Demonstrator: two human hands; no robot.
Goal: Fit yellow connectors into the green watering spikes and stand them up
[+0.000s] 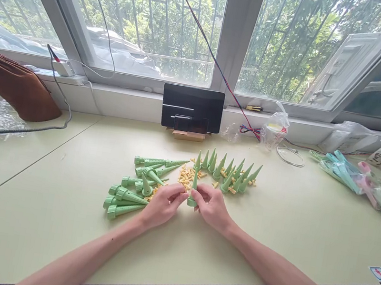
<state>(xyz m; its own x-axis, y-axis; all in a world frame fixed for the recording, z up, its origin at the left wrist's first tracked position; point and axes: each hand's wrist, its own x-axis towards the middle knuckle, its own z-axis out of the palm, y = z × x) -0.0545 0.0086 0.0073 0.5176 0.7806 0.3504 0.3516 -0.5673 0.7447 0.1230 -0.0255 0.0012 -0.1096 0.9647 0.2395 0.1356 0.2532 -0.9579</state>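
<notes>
My right hand (212,207) is closed on a green plastic watering spike (193,189), which stands point up with its wide cap at the bottom. My left hand (165,204) pinches thumb and fingertips together just left of that spike; what is between them is too small to make out. Behind both hands lies a pile of small yellow plastic valve pieces (187,175). Left of my left hand, several green spikes (127,195) lie on their sides. To the right, a group of spikes (226,182) stands upright with yellow pieces at their bases.
A black tablet (192,108) leans at the window behind a small cardboard stand (188,136). A brown pouch (15,86) and black cable (51,128) are at left. At right lie a plastic bag (275,129), coiled wire (290,157) and pastel-coloured items (347,172).
</notes>
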